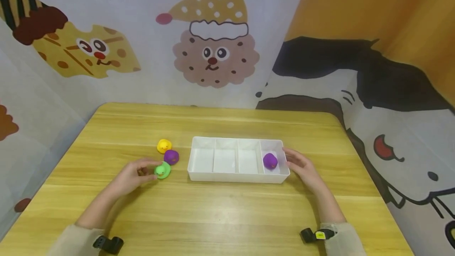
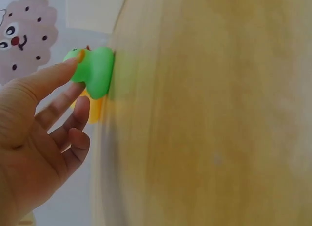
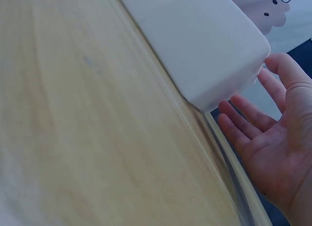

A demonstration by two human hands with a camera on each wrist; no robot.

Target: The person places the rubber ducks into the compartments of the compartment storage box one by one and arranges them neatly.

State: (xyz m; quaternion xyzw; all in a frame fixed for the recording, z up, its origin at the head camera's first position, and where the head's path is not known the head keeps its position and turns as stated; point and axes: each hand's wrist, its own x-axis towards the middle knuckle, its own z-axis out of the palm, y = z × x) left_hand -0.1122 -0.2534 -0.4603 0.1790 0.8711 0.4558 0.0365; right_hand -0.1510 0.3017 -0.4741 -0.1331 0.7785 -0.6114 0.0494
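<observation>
A green toy duck (image 1: pixel 162 170) sits on the table, and my left hand (image 1: pixel 132 175) has its thumb and forefinger on it in a pinch. In the left wrist view the thumb tip lies against the duck's head (image 2: pixel 78 54), while the other fingers are loosely bent. A white tray (image 1: pixel 236 177) with several compartments stands to the right. My right hand (image 1: pixel 302 167) touches the tray's right end with extended fingers (image 3: pixel 248 114). Inside the rightmost compartment rests a purple toy duck (image 1: pixel 270 161).
Just behind the green duck, a second purple duck (image 1: pixel 171 157) and a yellow duck (image 1: pixel 164 146) sit close together on the wooden table (image 1: pixel 227 212). A cartoon-printed curtain (image 1: pixel 149 90) hangs along the table's far edge.
</observation>
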